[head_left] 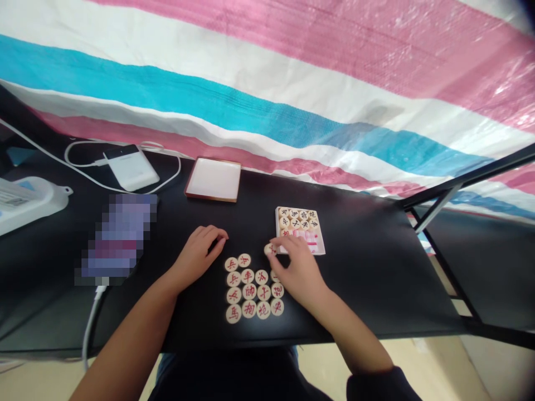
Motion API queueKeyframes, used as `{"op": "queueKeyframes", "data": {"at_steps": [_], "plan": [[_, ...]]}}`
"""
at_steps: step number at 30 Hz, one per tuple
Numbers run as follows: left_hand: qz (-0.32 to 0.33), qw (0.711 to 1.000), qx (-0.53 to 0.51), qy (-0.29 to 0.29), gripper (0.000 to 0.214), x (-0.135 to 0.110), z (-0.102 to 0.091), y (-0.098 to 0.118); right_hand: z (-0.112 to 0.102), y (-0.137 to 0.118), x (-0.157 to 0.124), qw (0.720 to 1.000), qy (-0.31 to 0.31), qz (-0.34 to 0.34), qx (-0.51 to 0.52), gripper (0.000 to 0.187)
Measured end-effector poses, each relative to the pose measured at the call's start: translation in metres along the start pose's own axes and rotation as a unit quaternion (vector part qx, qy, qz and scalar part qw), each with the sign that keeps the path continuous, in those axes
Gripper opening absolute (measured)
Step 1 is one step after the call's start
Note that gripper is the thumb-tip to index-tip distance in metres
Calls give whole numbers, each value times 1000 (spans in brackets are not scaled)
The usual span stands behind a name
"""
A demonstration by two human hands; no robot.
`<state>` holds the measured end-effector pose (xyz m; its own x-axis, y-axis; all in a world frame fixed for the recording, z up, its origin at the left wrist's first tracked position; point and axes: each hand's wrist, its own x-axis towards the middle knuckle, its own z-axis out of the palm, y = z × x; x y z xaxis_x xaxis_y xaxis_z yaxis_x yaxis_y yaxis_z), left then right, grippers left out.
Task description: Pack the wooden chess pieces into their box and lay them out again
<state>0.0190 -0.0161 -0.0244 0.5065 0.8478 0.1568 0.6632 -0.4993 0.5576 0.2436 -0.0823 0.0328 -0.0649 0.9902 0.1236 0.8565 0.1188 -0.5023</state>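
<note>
My right hand (301, 270) pinches a round Chinese chess piece (270, 249) between thumb and index finger, just beside the small white box (321, 245). Inside that box lie pieces with dark characters (295, 223), and a pink-and-white patch shows below them. Red-character pieces (249, 291) lie in rough rows on the black desk, with two at the top left of the group. The fingers partly cover one piece (274, 276) at the right end of a row. My left hand (200, 253) rests on the desk left of the rows, its fingers curled in toward the thumb with nothing seen in them.
A shallow box lid (218, 179) lies at the back of the desk (355, 278). On the left are a white power bank (136, 170) with a cable, a blurred phone (119, 236) plugged in, and a white power strip (33, 200). Striped sheeting (251, 106) hangs behind.
</note>
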Motion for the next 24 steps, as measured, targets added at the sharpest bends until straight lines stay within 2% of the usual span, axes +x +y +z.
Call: {"op": "queueKeyframes", "data": {"at_steps": [4, 8, 17, 24], "plan": [[1, 1000, -3, 1, 18, 0, 0, 0, -12, 27, 3, 991, 91, 94, -29, 15], [-2, 1000, -6, 1, 18, 1, 0, 1, -8, 45, 7, 981, 95, 160, -50, 16], [-10, 1000, -10, -3, 19, 1, -1, 2, -2, 51, 5, 987, 87, 131, -31, 15], [-6, 1000, -13, 0, 20, 2, -1, 1, -1, 52, 7, 984, 104, 138, -36, 13]]}}
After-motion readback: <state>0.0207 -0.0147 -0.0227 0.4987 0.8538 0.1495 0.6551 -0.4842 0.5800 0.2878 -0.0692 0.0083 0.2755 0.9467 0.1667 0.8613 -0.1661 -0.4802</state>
